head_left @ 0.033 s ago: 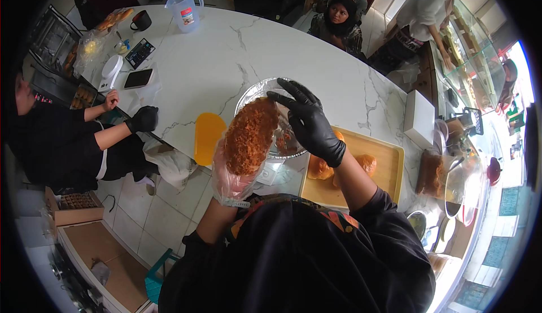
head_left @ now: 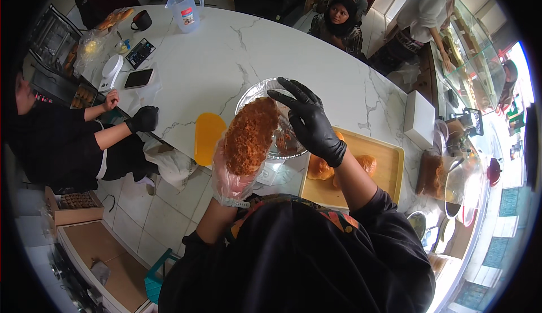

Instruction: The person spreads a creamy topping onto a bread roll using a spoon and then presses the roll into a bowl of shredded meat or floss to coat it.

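An oval bread bun (head_left: 250, 138) coated in brown shredded floss rests on my left hand (head_left: 234, 183), which wears a clear plastic glove and holds it from below. The bun hides most of that hand's fingers. My right hand (head_left: 307, 121), in a black glove, is at the bun's far right end with its fingers stretched and apart, the tips near or touching the topping. Beneath both lies a round foil tray (head_left: 246, 96) with some brown floss in it. A yellow dough scraper (head_left: 210, 139) is just left of the bun.
Right of the foil tray, a wooden-coloured tray (head_left: 387, 166) holds several glossy buns (head_left: 319, 169). A white box (head_left: 419, 120) stands farther right. A co-worker's black-gloved hand (head_left: 143, 119) is at the table's left edge, near a phone (head_left: 139, 78). A clear jug (head_left: 185, 12) stands at the back.
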A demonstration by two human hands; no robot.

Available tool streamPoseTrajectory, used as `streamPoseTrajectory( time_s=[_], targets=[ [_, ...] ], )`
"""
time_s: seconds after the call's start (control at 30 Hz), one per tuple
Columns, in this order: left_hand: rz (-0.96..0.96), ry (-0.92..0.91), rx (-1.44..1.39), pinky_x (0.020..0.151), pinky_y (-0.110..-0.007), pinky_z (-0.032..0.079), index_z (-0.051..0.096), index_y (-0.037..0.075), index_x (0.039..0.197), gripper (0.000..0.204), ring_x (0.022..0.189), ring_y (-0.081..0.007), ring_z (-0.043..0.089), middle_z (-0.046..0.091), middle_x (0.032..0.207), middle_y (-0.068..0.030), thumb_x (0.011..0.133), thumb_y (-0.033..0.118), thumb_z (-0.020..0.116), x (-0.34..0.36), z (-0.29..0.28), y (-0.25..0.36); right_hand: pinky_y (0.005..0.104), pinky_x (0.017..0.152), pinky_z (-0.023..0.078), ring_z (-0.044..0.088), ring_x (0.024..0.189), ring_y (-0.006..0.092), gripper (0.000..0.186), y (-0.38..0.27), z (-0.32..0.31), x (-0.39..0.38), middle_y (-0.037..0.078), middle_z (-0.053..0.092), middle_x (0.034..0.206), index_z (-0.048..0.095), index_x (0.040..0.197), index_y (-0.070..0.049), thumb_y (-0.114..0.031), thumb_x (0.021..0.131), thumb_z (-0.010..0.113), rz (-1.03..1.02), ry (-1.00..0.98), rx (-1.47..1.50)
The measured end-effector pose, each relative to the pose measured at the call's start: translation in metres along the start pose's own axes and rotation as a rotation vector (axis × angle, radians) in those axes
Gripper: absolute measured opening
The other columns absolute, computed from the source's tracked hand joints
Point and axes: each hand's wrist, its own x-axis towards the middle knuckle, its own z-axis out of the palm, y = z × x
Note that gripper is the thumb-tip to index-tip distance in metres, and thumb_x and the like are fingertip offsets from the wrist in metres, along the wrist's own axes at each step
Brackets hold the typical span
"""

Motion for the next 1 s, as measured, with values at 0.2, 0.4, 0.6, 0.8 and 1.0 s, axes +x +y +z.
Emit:
streamPoseTrajectory(
  time_s=[0.2, 0.4, 0.6, 0.8, 1.0],
  targets=[
    [-0.006, 0.047, 0.066, 0.084, -0.043, 0.054, 0.050, 0.001, 0.120, 0.041, 0.104, -0.0271, 0.059, 0.056, 0.117, -0.0171, 0.094, 0.032, 0.041, -0.001, -0.004, 0.002, 0.0468, 0.107, 0.024, 0.031, 0.129, 0.0381, 0.060, -0.010, -0.001, 0.002, 0.012, 0.035, 0.143, 0.057, 0.123, -0.022, 0.003, 0.069, 0.047, 0.000, -0.012, -0.123],
    [-0.041, 0.025, 0.028, 0.083, -0.042, 0.054, 0.049, 0.001, 0.121, 0.041, 0.103, -0.0272, 0.060, 0.057, 0.117, -0.0159, 0.095, 0.032, 0.041, 0.000, -0.003, 0.002, 0.0498, 0.105, 0.024, 0.028, 0.131, 0.0387, 0.063, -0.017, 0.000, -0.004, 0.009, 0.030, 0.146, 0.054, 0.125, -0.032, -0.005, 0.069, 0.056, -0.052, -0.060, -0.362],
    [-0.035, -0.001, 0.009, 0.084, -0.043, 0.053, 0.048, 0.002, 0.123, 0.043, 0.105, -0.0283, 0.059, 0.056, 0.119, -0.0167, 0.094, 0.032, 0.042, -0.002, 0.000, -0.001, 0.0499, 0.106, 0.021, 0.026, 0.132, 0.0383, 0.071, -0.018, -0.001, -0.008, 0.010, 0.023, 0.149, 0.048, 0.130, -0.037, -0.006, 0.067, 0.058, 0.024, -0.048, -0.412],
    [-0.054, 0.007, 0.010, 0.088, -0.044, 0.051, 0.045, 0.001, 0.125, 0.045, 0.108, -0.0316, 0.056, 0.053, 0.122, -0.0189, 0.094, 0.033, 0.042, -0.002, 0.002, 0.000, 0.0472, 0.107, 0.020, 0.024, 0.134, 0.0360, 0.073, -0.012, 0.001, -0.005, 0.010, 0.021, 0.150, 0.044, 0.131, -0.041, -0.008, 0.068, 0.059, 0.016, -0.091, -0.472],
    [-0.061, -0.036, -0.055, 0.099, -0.048, 0.043, 0.045, 0.000, 0.126, 0.046, 0.115, -0.0328, 0.051, 0.050, 0.125, -0.0200, 0.092, 0.032, 0.045, 0.005, 0.007, 0.004, 0.0453, 0.105, 0.027, 0.034, 0.129, 0.0347, 0.068, 0.008, 0.007, -0.007, 0.014, 0.031, 0.144, 0.042, 0.135, -0.029, -0.011, 0.073, 0.061, -0.011, -0.047, -0.515]
  ],
)
